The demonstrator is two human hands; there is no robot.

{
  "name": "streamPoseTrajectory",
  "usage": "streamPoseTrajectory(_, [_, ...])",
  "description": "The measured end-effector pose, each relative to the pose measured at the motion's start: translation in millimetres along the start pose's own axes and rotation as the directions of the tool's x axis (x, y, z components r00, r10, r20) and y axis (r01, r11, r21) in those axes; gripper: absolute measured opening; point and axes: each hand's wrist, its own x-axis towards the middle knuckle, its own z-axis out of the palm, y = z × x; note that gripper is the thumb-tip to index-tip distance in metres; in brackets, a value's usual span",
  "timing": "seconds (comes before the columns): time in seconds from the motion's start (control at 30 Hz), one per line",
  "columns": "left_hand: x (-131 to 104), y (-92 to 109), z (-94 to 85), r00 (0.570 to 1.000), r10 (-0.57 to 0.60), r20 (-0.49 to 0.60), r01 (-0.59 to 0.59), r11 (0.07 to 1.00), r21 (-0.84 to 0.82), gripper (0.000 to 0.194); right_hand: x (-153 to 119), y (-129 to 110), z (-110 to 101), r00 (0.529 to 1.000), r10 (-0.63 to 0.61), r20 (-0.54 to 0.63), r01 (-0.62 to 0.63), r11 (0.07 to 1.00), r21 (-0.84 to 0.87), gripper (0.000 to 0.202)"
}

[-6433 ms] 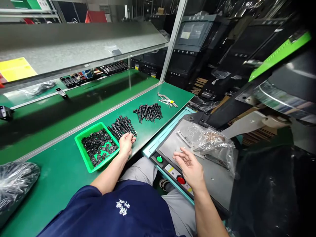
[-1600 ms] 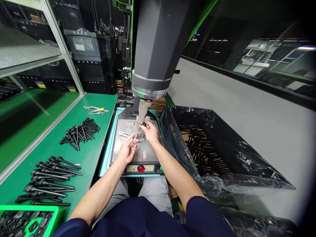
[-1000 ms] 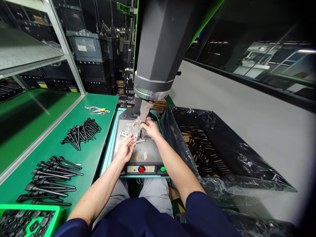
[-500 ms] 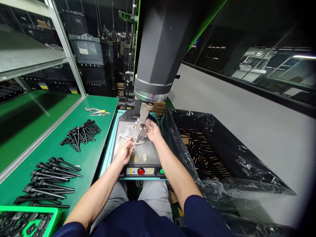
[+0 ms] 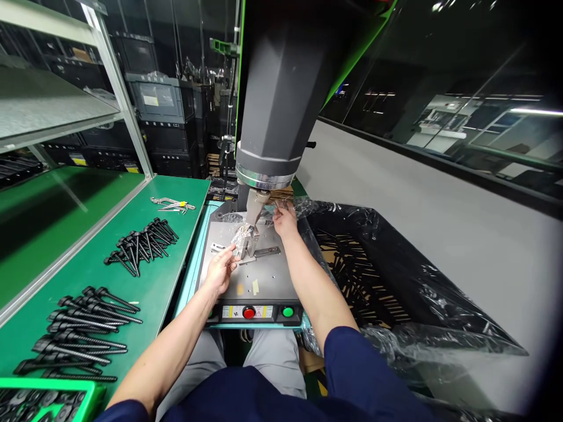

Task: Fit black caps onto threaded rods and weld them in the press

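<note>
My left hand (image 5: pixel 221 271) is at the left side of the small metal fixture (image 5: pixel 248 247), its fingers curled together at the fixture's near edge. What they pinch, if anything, I cannot make out. Crumpled clear plastic film (image 5: pixel 240 231) lies around the fixture, just under the machine's tool head (image 5: pixel 255 205). Farther back, my right hand (image 5: pixel 285 220) is over the back right corner of the metal plate (image 5: pixel 264 281), fingers bent together near a thin light-coloured thing too small to name. A slotted metal bar (image 5: pixel 267 252) lies right of the fixture.
On the green bench (image 5: pixel 152 299) at left lie black threaded bolts (image 5: pixel 85 322), a second bolt pile (image 5: pixel 141 243) and pliers (image 5: pixel 171 204). A green bin (image 5: pixel 94 391) holds dark parts. Plastic-lined black box (image 5: pixel 422 275) stands right. Red button (image 5: pixel 248 312) and green button (image 5: pixel 287 312) face me.
My right hand has moved from the fixture to the right and back, uncovering the slotted bar. My left hand has stayed beside the fixture. The view has shifted slightly.
</note>
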Motion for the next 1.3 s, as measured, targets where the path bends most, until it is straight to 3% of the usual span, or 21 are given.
streamPoseTrajectory(0.07, [1.5,-0.6,2.0,1.000,-0.012,-0.002,0.012,1.000,0.002,0.023,1.8,-0.2,-9.1,1.000,0.005,-0.009,-0.005,1.000,-0.019,0.033])
streamPoseTrajectory(0.27, [0.3,-3.6,5.3,1.000,-0.017,-0.002,0.017,1.000,0.026,0.024,7.9,18.9,-38.7,0.974,0.160,-0.159,-0.176,0.980,-0.089,0.015])
streamPoseTrajectory(0.47, [3.1,-0.7,5.3,1.000,0.017,0.014,-0.017,0.999,0.029,0.027,12.9,19.7,-50.9,0.958,0.165,-0.234,-0.191,0.977,-0.093,0.019])
streamPoseTrajectory(0.83, [2.0,-2.4,1.0,0.999,0.037,-0.019,-0.036,0.998,0.056,0.032,-8.6,28.4,-64.3,0.962,0.227,-0.150,-0.246,0.961,-0.126,0.011])
streamPoseTrajectory(1.17, [-0.8,-1.5,1.8,1.000,0.007,-0.001,-0.007,1.000,0.011,0.038,-27.0,18.6,-65.9,0.949,0.305,-0.080,-0.311,0.948,-0.075,0.005])
streamPoseTrajectory(1.3, [-5.3,-1.2,-0.8,1.000,-0.007,-0.003,0.007,1.000,0.008,0.039,-31.6,14.9,-66.7,0.943,0.321,-0.093,-0.328,0.941,-0.078,0.022])
